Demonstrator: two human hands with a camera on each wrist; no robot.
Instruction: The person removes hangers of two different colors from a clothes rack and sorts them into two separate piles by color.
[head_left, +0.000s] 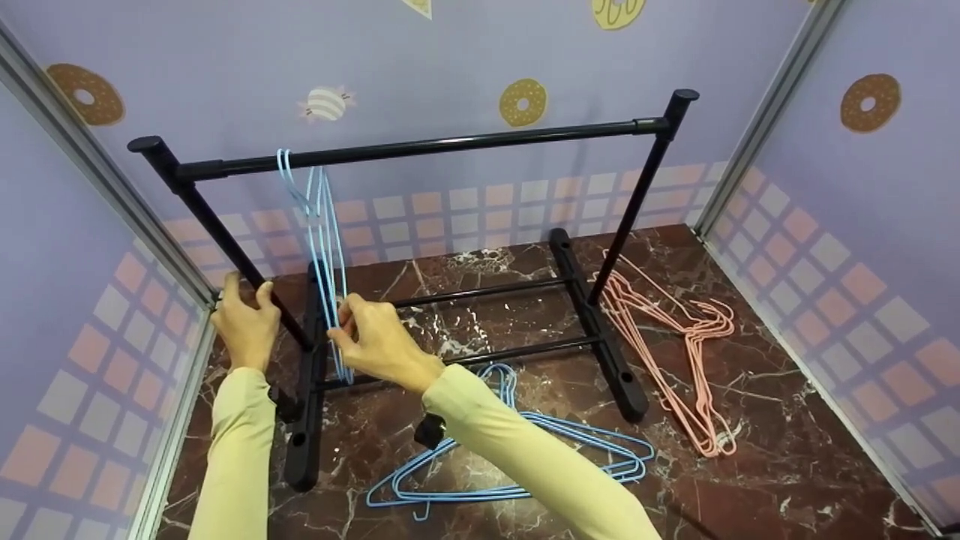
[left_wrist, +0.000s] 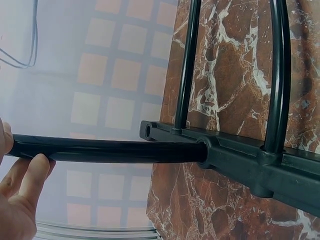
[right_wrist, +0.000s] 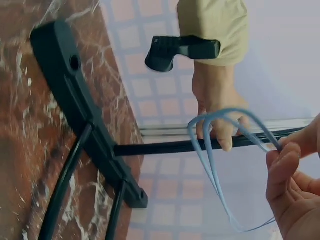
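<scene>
Two or so light-blue hangers (head_left: 323,247) hang by their hooks near the left end of the black garment rack's top bar (head_left: 450,144). Their lower part is pinched between the thumb and fingers of my right hand (head_left: 382,341). In the right wrist view, the rounded ends of the blue hangers (right_wrist: 207,120) reach out beyond my right fingertips (right_wrist: 284,157). My left hand (head_left: 246,322) grips the rack's left post (head_left: 225,236) low down, thumb on one side and fingers on the other. That post (left_wrist: 110,151) runs into the black foot (left_wrist: 235,160) in the left wrist view.
Several blue hangers (head_left: 480,493) lie on the dark red marbled floor in front of the rack, partly under my right forearm. A bunch of pink hangers (head_left: 697,367) lies right of the rack's right foot (head_left: 600,345). Patterned purple walls (head_left: 442,67) enclose the back and sides.
</scene>
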